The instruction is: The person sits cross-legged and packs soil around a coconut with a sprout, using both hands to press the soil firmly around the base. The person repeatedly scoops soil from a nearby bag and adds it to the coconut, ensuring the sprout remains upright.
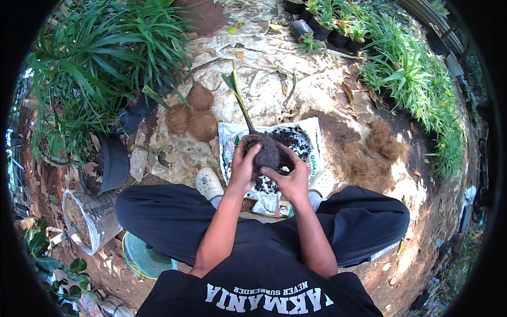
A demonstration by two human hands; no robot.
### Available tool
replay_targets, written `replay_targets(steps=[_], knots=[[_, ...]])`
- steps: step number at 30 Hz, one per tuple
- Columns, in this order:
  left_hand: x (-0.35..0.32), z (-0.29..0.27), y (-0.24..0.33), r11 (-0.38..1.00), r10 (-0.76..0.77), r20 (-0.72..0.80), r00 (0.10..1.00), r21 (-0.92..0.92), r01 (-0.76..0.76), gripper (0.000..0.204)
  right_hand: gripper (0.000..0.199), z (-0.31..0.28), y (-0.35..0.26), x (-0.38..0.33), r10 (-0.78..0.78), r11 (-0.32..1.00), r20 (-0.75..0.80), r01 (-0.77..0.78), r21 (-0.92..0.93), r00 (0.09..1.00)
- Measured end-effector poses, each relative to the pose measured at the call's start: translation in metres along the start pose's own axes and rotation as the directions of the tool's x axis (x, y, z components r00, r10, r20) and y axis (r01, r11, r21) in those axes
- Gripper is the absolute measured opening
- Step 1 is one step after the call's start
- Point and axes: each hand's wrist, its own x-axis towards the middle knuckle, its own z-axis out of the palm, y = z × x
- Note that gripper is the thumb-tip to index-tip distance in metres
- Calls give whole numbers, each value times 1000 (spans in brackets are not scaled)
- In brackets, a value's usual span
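Cupping a dark soil ball (268, 153) from both sides, the person squats over an opened white sack of potting mix (311, 138) spread on the ground. The left hand (244, 166) is wrapped around the ball's left side, fingers curled over its top and pressed against the soil. The right hand (290, 179) closes on the ball's lower right, with fingers bent around it and the thumb across the front. A thin stem with a green leaf blade (236, 90) rises out of the ball's top and leans away from the person.

The ball hangs just above the sack, over the dark, speckled mix inside. Left of the sack and beyond it, three finished brown fibre-wrapped balls (191, 113) lie touching one another beside a large clump of strap-leaved plants (105, 58). Right of the sack sits a loose heap of coconut fibre (375, 150). Two pale clogs (209, 183) flank the sack's near edge. Farther left of the sack, a black pot (108, 166) lies tilted, with a soil-filled bag (87, 219) near it.
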Motion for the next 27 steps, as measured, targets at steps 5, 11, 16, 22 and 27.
replay_targets(steps=[5,11,16,22,27], knots=[[-6,-2,9,998,-4,225,974,58,-9,48,62,-10,0,3,56,971,7,-56,231,998],[-6,-1,11,988,51,241,969,128,-84,49,57,-14,3,3,6,978,-13,-3,209,1000],[-7,0,5,995,77,179,981,48,-87,40,43,-9,1,0,195,878,-39,-156,453,980],[-5,0,2,981,115,131,985,141,-133,33,35,-2,2,-3,242,856,-30,-199,478,970],[-8,-2,15,998,41,216,976,47,-52,39,43,-7,-3,2,202,837,-66,-137,530,977]])
